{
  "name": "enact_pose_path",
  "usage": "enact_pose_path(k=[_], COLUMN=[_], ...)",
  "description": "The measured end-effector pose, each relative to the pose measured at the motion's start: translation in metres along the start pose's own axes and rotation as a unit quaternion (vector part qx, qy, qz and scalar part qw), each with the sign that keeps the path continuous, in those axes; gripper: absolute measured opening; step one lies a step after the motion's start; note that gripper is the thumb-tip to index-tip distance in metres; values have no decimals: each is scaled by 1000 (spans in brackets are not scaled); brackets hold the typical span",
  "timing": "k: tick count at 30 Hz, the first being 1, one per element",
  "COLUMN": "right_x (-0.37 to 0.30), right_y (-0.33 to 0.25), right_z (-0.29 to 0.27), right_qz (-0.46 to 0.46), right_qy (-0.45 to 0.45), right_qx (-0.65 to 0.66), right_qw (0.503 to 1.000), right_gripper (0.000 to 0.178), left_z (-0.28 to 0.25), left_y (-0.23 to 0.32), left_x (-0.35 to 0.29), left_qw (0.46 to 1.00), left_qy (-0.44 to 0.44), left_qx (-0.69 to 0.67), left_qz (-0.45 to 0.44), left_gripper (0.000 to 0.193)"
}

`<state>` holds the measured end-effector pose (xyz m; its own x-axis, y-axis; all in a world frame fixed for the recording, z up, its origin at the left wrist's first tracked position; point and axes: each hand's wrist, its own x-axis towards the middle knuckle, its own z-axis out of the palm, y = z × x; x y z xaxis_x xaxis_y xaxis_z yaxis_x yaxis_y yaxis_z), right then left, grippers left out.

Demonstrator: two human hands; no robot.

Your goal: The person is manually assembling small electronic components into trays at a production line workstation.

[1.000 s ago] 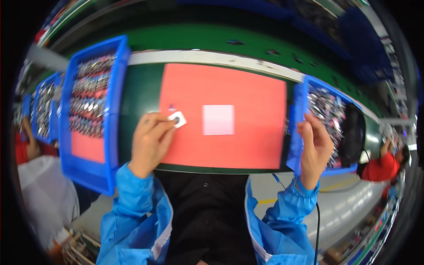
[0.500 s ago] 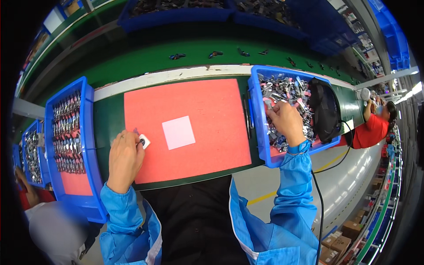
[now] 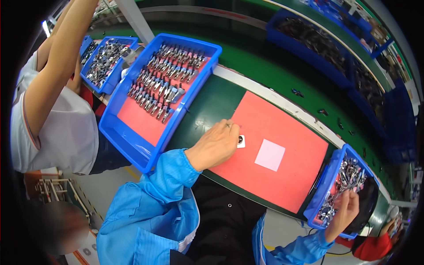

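My left hand (image 3: 217, 145) is closed, fingers curled over the left edge of a red-pink mat (image 3: 291, 185). What its fingertips pinch, if anything, is hidden. Beside them lies a small white square with a black round mark (image 3: 241, 141). A pale pink square sheet (image 3: 270, 155) rests mid-mat. On the right, my right hand (image 3: 345, 213) is over a blue bin (image 3: 314, 204) heaped with small metal clip-like parts (image 3: 351, 173). Its fingers are bent together, and I cannot make out what is between them.
Left of the mat, a blue tray (image 3: 115, 128) holds rows of metal clips (image 3: 165, 84) with coloured ends. Farther left is another parts bin (image 3: 106, 62) beside a person in white (image 3: 66, 132). Dark parts (image 3: 297, 92) lie on the green belt behind. A black bag-like thing (image 3: 367, 207) is against the right bin.
The view has swung left, bringing the clip tray and a neighbouring person further in. My right hand has shifted across the bin toward its right side. My left hand stays by the white square.
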<state>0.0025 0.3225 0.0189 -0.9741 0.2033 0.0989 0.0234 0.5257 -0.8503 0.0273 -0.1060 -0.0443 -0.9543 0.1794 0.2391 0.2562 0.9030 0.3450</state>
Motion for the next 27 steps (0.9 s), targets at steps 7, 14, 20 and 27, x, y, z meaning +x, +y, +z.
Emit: enact_pose_path(k=[7, 14, 20, 27], right_x=[-70, -77, -70, -71], right_y=[-50, -59, -45, -45], right_z=[131, 188, 181, 177], right_qz=[133, 141, 163, 160], right_qy=[-307, -347, -304, -312], right_qx=[290, 305, 308, 303], right_qw=[897, 875, 887, 886], right_gripper=[10, 14, 15, 14], left_z=[-20, -15, 7, 19], left_y=[1, 16, 35, 40], left_x=[1, -6, -16, -16], left_qw=[961, 956, 985, 986], left_qy=[-43, 78, 98, 94], left_qx=[-254, -251, -50, 10], left_qz=[-103, -131, -129, -138], left_gripper=[14, 17, 24, 24])
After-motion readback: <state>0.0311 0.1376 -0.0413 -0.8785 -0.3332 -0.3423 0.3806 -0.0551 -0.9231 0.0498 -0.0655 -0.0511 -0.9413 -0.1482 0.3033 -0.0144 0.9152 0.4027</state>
